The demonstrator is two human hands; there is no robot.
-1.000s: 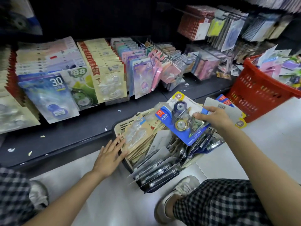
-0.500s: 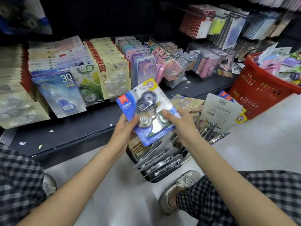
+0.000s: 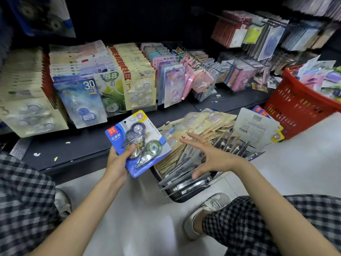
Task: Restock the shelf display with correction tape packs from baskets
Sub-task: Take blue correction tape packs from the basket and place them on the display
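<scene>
Head view: my left hand point(image 3: 118, 163) grips the blue correction tape pack point(image 3: 138, 143), its long axis tilted up and away. My right hand point(image 3: 212, 156), fingers spread and empty, hovers nearer the basket point(image 3: 184, 195), directly over its packs.

Bare forearms; black-white checked trousers point(image 3: 258, 228); pale laced sneakers point(image 3: 206, 209).

The right hand point(image 3: 212, 156) has let go of the blue pack point(image 3: 138, 143) – fingers now spread – leaving it in the left hand point(image 3: 118, 161)
</scene>
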